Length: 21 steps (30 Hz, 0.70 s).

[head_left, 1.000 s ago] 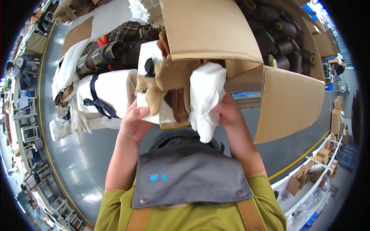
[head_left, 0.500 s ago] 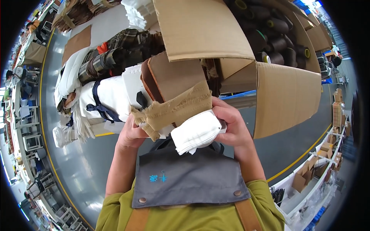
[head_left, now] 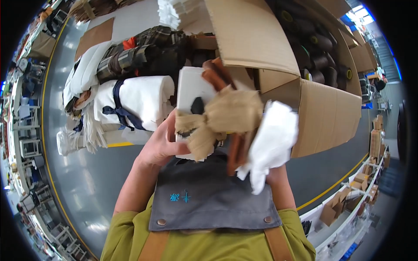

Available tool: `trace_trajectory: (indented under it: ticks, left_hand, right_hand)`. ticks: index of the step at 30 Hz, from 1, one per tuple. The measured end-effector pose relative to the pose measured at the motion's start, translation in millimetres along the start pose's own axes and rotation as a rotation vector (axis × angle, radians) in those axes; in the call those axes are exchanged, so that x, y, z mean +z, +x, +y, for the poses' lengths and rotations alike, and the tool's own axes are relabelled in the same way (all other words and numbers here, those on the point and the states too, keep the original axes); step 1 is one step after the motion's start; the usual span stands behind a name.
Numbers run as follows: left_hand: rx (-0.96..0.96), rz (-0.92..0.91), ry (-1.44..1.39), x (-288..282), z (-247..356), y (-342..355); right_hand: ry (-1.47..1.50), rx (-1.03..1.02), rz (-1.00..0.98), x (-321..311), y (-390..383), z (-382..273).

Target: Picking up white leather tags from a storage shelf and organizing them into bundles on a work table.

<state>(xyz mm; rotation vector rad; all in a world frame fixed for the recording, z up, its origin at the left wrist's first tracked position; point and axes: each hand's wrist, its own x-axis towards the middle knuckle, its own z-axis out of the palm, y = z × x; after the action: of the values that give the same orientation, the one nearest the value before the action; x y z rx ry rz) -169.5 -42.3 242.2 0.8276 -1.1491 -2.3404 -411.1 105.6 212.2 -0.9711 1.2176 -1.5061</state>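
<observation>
Since the earlier frame, the bundle has shifted rightward and the white cloth at its right end has swung outward. The bundle is in the air before the near left corner of the cardboard box. The left hand grips its left end; the right hand is mostly hidden behind the cloth, its grip unclear. A loose tan wrap could let the brown strips slide out.

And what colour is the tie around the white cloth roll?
The tie is dark blue, clearest in the head view.
</observation>
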Motion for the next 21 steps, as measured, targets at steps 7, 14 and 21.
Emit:
trace_trajectory:
  ticks: [7,14,21]
  left_hand:
    - [-0.181,-0.038,-0.002,0,12,-10]
    - [-0.254,-0.239,0.06,-20,0,-11]
    - [-0.285,-0.456,0.379,-37,0,-11]
  right_hand:
    - [0.895,0.111,-0.025,-14,15,28]
    - [1.173,0.191,0.048,-12,28,20]
    - [0.983,0.086,0.02,-5,45,8]
